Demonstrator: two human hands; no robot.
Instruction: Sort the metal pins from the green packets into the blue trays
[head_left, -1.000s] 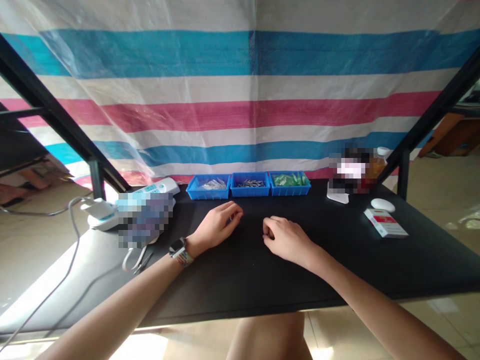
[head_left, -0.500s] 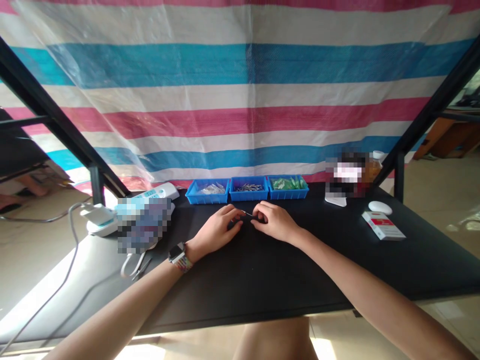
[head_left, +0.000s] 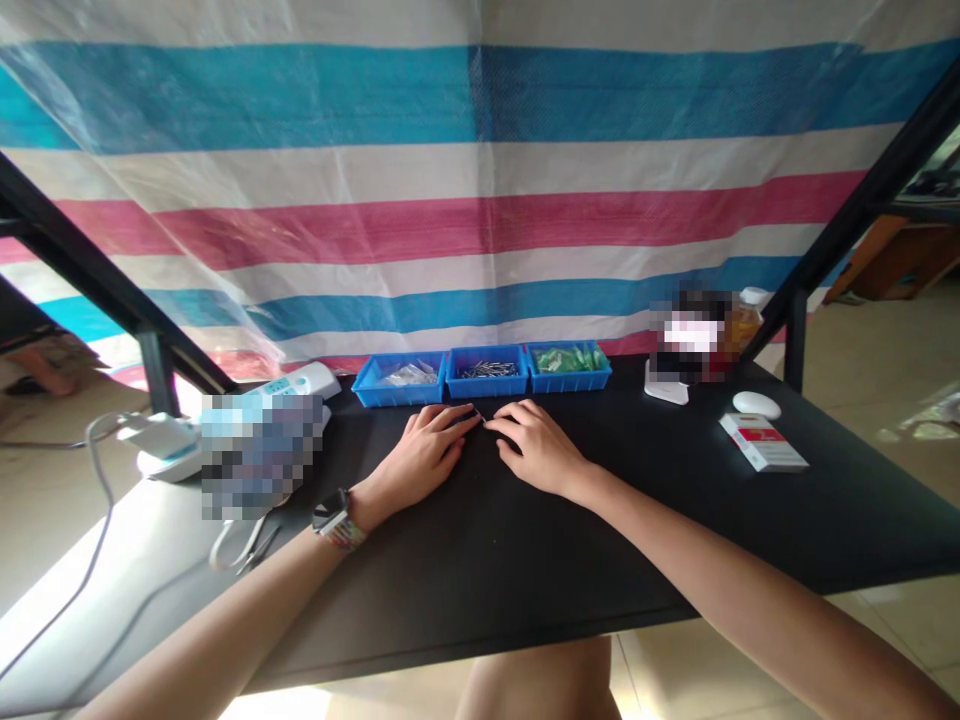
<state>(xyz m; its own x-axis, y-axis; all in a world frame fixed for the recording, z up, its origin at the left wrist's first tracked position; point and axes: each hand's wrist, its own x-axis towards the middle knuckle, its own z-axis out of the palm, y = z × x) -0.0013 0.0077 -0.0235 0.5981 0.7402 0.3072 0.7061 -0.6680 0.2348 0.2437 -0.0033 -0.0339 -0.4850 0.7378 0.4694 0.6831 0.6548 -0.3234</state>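
Observation:
My left hand [head_left: 422, 455] lies low over the black table, palm down, fingers stretched out to the right and thumb apart. My right hand [head_left: 538, 447] mirrors it, fingers spread and pointing left. Between the fingertips of both hands shows a small, thin, shiny metal piece [head_left: 478, 414]; most of it is hidden, and whether it is lifted off the table I cannot tell. Just behind the hands stand three blue bins: a left bin [head_left: 362, 388] with clear plastic bags, a middle bin [head_left: 487, 386] with thin metal pieces, and a right bin [head_left: 571, 382] with green packets.
Along the left of the black table [head_left: 480, 590] are a power strip [head_left: 319, 381], a white plug with its cable [head_left: 161, 437] and a pair of tweezers or scissors [head_left: 259, 550]. On the right lie a red-and-white box [head_left: 765, 443] and a white oval object [head_left: 756, 405]. A striped sheet [head_left: 480, 220] hangs behind.
Both hands have flattened from a curled pinch on the thin metal piece to stretched fingers. Their fingertips have come closer together. The view has tilted down slightly.

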